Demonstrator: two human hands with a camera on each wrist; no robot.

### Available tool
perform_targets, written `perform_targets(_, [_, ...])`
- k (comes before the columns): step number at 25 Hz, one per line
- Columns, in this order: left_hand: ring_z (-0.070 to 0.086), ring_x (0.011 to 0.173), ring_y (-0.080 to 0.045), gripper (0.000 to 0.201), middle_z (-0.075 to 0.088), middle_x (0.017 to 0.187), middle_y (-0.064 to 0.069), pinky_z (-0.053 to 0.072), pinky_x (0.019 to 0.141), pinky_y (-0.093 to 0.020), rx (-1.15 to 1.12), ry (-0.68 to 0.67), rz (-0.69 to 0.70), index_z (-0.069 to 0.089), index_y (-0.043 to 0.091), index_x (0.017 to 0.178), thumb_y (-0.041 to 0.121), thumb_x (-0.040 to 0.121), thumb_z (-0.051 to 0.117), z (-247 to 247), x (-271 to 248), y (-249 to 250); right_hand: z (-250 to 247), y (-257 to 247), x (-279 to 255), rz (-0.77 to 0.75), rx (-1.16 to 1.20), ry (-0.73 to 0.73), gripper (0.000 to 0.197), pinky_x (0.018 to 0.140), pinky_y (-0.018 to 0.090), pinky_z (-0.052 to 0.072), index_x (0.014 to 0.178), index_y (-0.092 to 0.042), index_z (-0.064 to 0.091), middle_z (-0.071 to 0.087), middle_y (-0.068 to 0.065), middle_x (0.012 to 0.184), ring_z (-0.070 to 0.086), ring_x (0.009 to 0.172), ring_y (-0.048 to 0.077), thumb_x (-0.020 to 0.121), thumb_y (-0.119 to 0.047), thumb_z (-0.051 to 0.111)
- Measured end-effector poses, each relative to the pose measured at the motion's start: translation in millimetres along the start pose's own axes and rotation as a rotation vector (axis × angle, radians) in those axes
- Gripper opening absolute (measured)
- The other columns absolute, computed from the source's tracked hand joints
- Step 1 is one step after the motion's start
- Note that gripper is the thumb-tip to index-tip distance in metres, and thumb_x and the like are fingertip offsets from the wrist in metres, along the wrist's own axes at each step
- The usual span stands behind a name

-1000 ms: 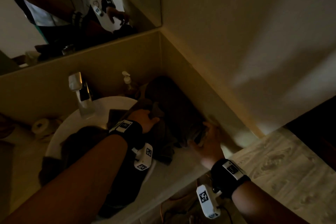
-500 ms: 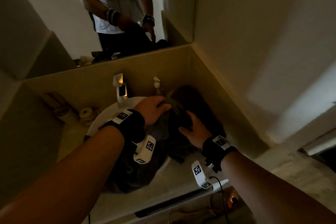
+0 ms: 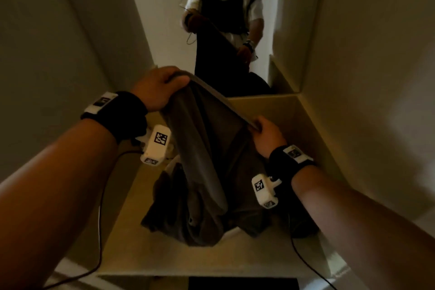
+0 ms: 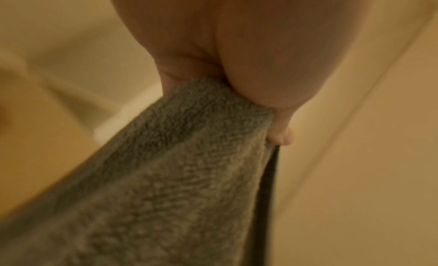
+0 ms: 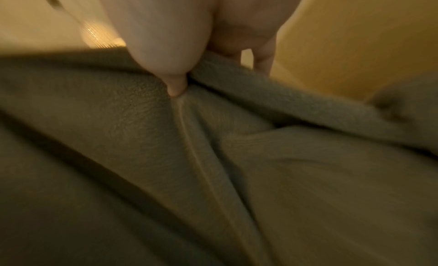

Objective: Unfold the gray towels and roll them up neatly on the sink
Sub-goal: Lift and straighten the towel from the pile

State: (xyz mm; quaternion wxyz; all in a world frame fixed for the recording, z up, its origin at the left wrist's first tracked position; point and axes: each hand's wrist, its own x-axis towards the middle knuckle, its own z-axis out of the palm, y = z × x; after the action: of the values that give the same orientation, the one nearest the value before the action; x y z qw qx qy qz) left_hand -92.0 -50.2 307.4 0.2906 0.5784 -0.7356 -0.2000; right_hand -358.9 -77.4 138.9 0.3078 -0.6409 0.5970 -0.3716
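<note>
A gray towel [image 3: 207, 139] hangs unfolded in the air above the sink, its top edge stretched between my hands. My left hand [image 3: 162, 87] grips the upper left corner, held higher; in the left wrist view the thumb pinches the towel [image 4: 180, 167] at its corner. My right hand [image 3: 261, 132] pinches the lower right end of that edge; the right wrist view shows its thumb pressed into the towel [image 5: 213, 167]. More gray towels [image 3: 188, 219] lie bunched in a heap below, covering the sink. The hanging towel hides the basin and faucet.
The beige counter [image 3: 211, 259] runs along the near side, with walls close on both sides. A mirror [image 3: 211, 30] at the back reflects a person holding the towel. Thin cables trail from both wrist cameras.
Both hands have lifted one towel from the pile at the sink's right and raised it in front of me, spread between them. The head view has tilted up towards the mirror.
</note>
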Motion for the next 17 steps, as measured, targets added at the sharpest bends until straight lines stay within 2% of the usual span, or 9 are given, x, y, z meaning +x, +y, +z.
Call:
perform_targets(2, [0.064, 0.098, -0.028, 0.031, 0.066, 0.105, -0.011, 0.053, 0.092, -0.039, -0.01, 0.076, -0.056, 0.061, 0.019, 0.114, 0.045, 0.1, 0.052, -37, -4, -4, -21, -38, 19, -0.128, 0.02, 0.047, 0.023, 0.086, 0.03, 0.041, 0.12, -0.018, 0.061, 0.066, 0.006, 0.109, 0.061, 0.103, 0.026, 0.099, -0.018, 0.052])
perform_targets(4, [0.063, 0.11, -0.034, 0.04, 0.066, 0.119, -0.014, 0.05, 0.101, -0.05, -0.001, 0.147, -0.077, 0.062, 0.023, 0.119, 0.054, 0.095, 0.054, -71, -5, -5, -42, -77, 37, -0.243, -0.041, 0.091, 0.022, 0.085, 0.029, 0.042, 0.116, -0.019, 0.064, 0.067, 0.004, 0.106, 0.062, 0.099, 0.023, 0.097, -0.015, 0.054])
perform_targets(7, [0.061, 0.114, -0.032, 0.045, 0.064, 0.125, -0.012, 0.05, 0.099, -0.046, 0.06, 0.244, -0.093, 0.059, 0.02, 0.13, 0.051, 0.099, 0.05, -113, -3, -5, -66, -116, 55, -0.31, -0.2, 0.141, 0.028, 0.08, 0.031, 0.045, 0.112, -0.025, 0.066, 0.062, -0.005, 0.101, 0.057, 0.09, 0.016, 0.095, -0.008, 0.052])
perform_targets(10, [0.061, 0.112, -0.033, 0.052, 0.064, 0.123, -0.013, 0.048, 0.088, -0.038, 0.126, 0.331, -0.1, 0.057, 0.017, 0.132, 0.055, 0.098, 0.05, -140, -2, -16, -73, -134, 65, -0.215, -0.284, 0.145, 0.034, 0.073, 0.033, 0.048, 0.115, -0.024, 0.064, 0.064, 0.001, 0.104, 0.06, 0.085, 0.019, 0.092, -0.002, 0.052])
perform_targets(12, [0.06, 0.099, -0.028, 0.042, 0.065, 0.106, -0.009, 0.047, 0.083, -0.037, 0.168, 0.271, -0.092, 0.061, 0.015, 0.117, 0.051, 0.099, 0.05, -136, -3, -27, -66, -129, 67, -0.113, -0.32, 0.117, 0.03, 0.071, 0.034, 0.051, 0.113, -0.023, 0.064, 0.064, 0.003, 0.101, 0.061, 0.085, 0.023, 0.092, -0.004, 0.052])
perform_targets(14, [0.055, 0.085, -0.021, 0.026, 0.058, 0.085, 0.001, 0.039, 0.073, -0.032, 0.22, 0.18, -0.072, 0.059, 0.018, 0.098, 0.043, 0.102, 0.049, -118, -4, -41, -55, -118, 65, -0.062, -0.303, 0.09, 0.026, 0.066, 0.032, 0.05, 0.1, -0.028, 0.064, 0.065, 0.002, 0.094, 0.062, 0.082, 0.023, 0.093, -0.006, 0.052])
perform_targets(16, [0.055, 0.086, -0.021, 0.026, 0.057, 0.084, 0.001, 0.037, 0.074, -0.03, 0.197, 0.097, -0.054, 0.059, 0.016, 0.096, 0.039, 0.103, 0.048, -97, -5, -60, -40, -108, 60, -0.038, -0.311, 0.067, 0.029, 0.063, 0.029, 0.046, 0.088, -0.033, 0.062, 0.066, 0.004, 0.093, 0.061, 0.077, 0.02, 0.093, -0.007, 0.051])
perform_targets(17, [0.056, 0.089, -0.022, 0.028, 0.059, 0.089, -0.001, 0.038, 0.077, -0.031, 0.185, 0.053, -0.046, 0.061, 0.014, 0.099, 0.038, 0.103, 0.048, -87, -6, -70, -34, -104, 57, -0.026, -0.32, 0.054, 0.028, 0.061, 0.027, 0.044, 0.089, -0.032, 0.063, 0.066, 0.005, 0.093, 0.059, 0.073, 0.017, 0.093, -0.007, 0.05])
